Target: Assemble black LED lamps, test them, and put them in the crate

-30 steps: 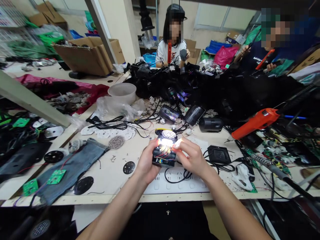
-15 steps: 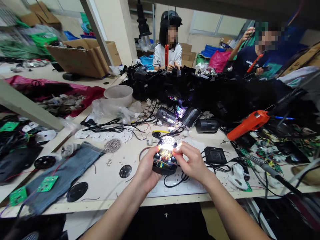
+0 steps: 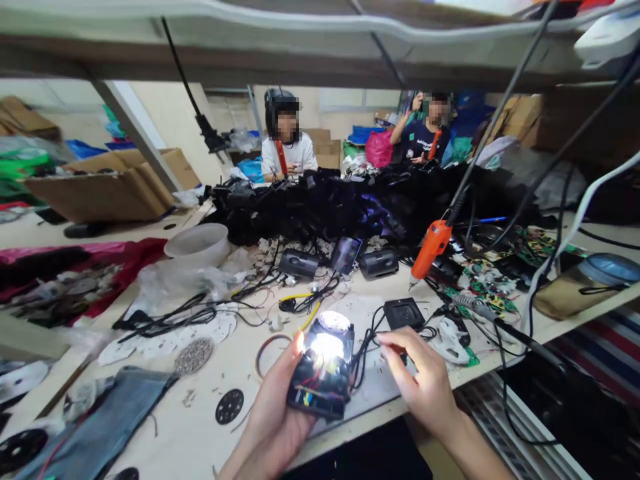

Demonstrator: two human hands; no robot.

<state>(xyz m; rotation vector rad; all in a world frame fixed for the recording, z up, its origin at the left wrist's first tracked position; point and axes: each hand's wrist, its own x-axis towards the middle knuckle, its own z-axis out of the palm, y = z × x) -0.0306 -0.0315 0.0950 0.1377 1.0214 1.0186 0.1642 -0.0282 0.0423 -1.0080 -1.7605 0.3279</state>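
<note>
My left hand grips an opened black LED light unit from its left side and below. Its round light panel glows bright white at the top, and coloured wires show in the open casing. To the right, apart from the unit, my right hand has its thumb and forefinger bent with a gap between them; I see nothing held. A black cable runs close to these fingertips. Behind that hand lies a square black plastic part.
An orange electric screwdriver hangs at the right, near circuit boards. Black housings stand behind the unit. Screws fill a round dish at the left. Two people sit across the bench, beyond a heap of black parts.
My right hand has come off the light unit and moved right. The left hand keeps hold of the unit, now lower in view. The camera view has tilted up and turned right.
</note>
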